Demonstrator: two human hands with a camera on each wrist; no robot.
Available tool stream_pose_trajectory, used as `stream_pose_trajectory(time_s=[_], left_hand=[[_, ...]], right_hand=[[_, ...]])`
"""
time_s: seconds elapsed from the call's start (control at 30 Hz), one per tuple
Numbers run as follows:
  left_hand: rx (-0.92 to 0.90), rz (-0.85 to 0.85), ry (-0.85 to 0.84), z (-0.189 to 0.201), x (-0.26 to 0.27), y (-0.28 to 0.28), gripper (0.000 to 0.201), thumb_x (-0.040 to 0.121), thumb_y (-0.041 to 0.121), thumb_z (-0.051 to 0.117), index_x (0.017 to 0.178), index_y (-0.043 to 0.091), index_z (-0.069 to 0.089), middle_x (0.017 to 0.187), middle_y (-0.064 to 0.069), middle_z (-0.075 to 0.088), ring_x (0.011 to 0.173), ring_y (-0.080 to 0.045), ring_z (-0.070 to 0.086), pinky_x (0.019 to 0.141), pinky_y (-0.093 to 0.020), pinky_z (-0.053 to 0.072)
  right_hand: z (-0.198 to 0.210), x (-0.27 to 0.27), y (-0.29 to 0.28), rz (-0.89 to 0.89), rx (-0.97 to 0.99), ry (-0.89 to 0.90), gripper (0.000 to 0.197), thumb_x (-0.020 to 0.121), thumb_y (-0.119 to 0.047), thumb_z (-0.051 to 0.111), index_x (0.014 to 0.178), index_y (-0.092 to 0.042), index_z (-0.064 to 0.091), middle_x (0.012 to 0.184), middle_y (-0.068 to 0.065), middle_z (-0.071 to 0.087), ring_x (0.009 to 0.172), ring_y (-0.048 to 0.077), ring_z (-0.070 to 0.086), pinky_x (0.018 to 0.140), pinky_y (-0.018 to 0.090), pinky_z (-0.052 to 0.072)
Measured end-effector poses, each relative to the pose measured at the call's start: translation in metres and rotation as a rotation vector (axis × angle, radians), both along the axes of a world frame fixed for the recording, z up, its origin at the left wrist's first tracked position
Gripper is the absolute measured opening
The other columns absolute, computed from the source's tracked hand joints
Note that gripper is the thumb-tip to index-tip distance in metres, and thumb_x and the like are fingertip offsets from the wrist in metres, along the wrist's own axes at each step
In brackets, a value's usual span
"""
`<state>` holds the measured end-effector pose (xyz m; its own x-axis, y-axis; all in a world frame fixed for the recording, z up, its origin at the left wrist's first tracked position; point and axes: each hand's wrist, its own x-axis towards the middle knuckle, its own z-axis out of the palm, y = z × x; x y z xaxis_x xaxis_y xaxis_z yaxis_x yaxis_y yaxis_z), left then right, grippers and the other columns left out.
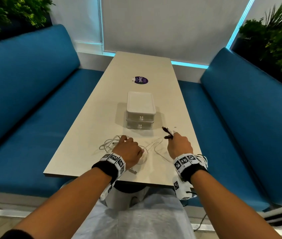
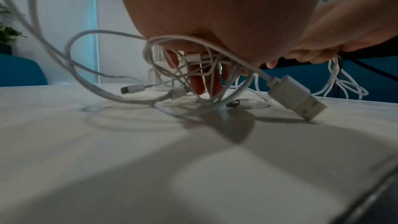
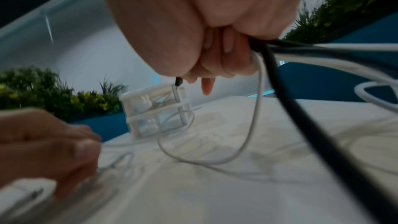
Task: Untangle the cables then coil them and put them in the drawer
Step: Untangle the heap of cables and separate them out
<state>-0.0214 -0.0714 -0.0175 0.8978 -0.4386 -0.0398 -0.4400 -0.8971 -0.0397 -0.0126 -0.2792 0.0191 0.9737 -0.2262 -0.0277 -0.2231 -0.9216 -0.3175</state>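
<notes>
The right hand (image 1: 179, 145) is pinching cable ends, a black cable (image 3: 301, 108) and a white cable (image 3: 256, 91), and lifting them just above the table (image 1: 102, 100). The left hand (image 1: 128, 149) is pressing down on the tangle of white cables (image 2: 193, 67), fingers threaded among the loops; whether they are curling round a strand, I cannot tell. A USB plug (image 2: 295, 98) is dangling beside that hand. The closed two-drawer box (image 1: 140, 112) is standing just beyond both grips. Probably best: keeping the knot pinned while drawing the held ends away slowly, so loops are loosening rather than tightening.
</notes>
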Motion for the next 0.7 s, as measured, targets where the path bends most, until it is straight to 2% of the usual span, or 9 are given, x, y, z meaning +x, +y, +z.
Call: stream_pose_trajectory(time_s=[0.07,0.13,0.2,0.27,0.37,0.47,0.57,0.7], left_hand=[[0.001,-0.003,-0.008,0.000,0.001,-0.002,0.051,0.103,0.040,0.021,0.092,0.021,0.068,0.095,0.000,0.069,0.102,-0.023,0.053,0.105,-0.045,0.026],[-0.010,-0.015,-0.015,0.001,0.002,-0.005,0.047,0.105,0.040,0.021,0.095,0.022,0.064,0.091,0.000,0.070,0.100,-0.024,0.054,0.104,-0.045,0.027],[0.009,-0.050,-0.034,0.001,0.001,-0.006,0.042,0.105,0.037,0.023,0.102,0.022,0.062,0.087,0.000,0.069,0.099,-0.025,0.055,0.103,-0.045,0.028],[0.039,-0.070,-0.041,0.000,0.001,-0.005,0.038,0.105,0.033,0.025,0.110,0.023,0.061,0.087,0.001,0.067,0.099,-0.026,0.054,0.101,-0.045,0.029],[0.006,-0.052,-0.041,-0.004,0.001,-0.001,0.035,0.106,0.031,0.026,0.119,0.026,0.058,0.095,0.001,0.069,0.103,-0.026,0.054,0.101,-0.045,0.030],[-0.029,-0.023,-0.031,-0.008,0.001,0.003,0.025,0.105,0.027,0.034,0.110,0.019,0.057,0.099,0.000,0.069,0.105,-0.025,0.055,0.102,-0.044,0.029],[-0.039,-0.018,-0.020,-0.007,0.001,0.004,0.031,0.106,0.033,0.032,0.103,0.017,0.059,0.103,-0.001,0.068,0.108,-0.024,0.054,0.105,-0.045,0.028],[-0.031,-0.017,-0.018,-0.008,0.001,0.009,0.033,0.104,0.034,0.032,0.105,0.020,0.062,0.107,0.002,0.067,0.111,-0.022,0.051,0.107,-0.045,0.025]], right_hand=[[0.005,0.002,0.008,0.036,0.160,-0.052,0.027,0.098,-0.027,0.045,0.112,-0.010,0.061,0.103,0.015,0.066,0.091,0.035,0.063,0.071,0.035,0.049],[0.009,-0.002,0.021,0.169,0.301,-0.051,0.024,0.096,-0.025,0.052,0.110,-0.014,0.069,0.100,0.013,0.071,0.090,0.033,0.065,0.068,0.028,0.044],[0.006,-0.010,0.035,0.333,0.326,0.014,0.022,0.095,-0.023,0.053,0.105,-0.017,0.072,0.096,0.011,0.072,0.088,0.029,0.065,0.065,0.025,0.039],[0.000,-0.016,0.043,0.431,0.288,0.068,0.024,0.093,-0.018,0.049,0.101,-0.017,0.071,0.097,0.010,0.072,0.090,0.029,0.065,0.068,0.029,0.042],[-0.007,-0.014,0.045,0.444,0.236,0.097,0.024,0.093,-0.019,0.048,0.099,-0.012,0.070,0.097,0.013,0.070,0.091,0.032,0.063,0.074,0.035,0.049],[-0.010,-0.009,0.041,0.451,0.197,0.094,0.021,0.094,-0.022,0.052,0.099,-0.019,0.072,0.092,0.008,0.071,0.086,0.028,0.064,0.073,0.034,0.050],[-0.017,-0.006,0.033,0.417,0.063,0.083,0.020,0.094,-0.027,0.052,0.103,-0.023,0.069,0.096,0.009,0.070,0.089,0.031,0.065,0.075,0.035,0.053],[-0.021,-0.006,0.010,0.309,-0.117,0.066,0.024,0.096,-0.025,0.045,0.113,-0.024,0.062,0.100,0.011,0.066,0.090,0.034,0.063,0.072,0.035,0.050]])
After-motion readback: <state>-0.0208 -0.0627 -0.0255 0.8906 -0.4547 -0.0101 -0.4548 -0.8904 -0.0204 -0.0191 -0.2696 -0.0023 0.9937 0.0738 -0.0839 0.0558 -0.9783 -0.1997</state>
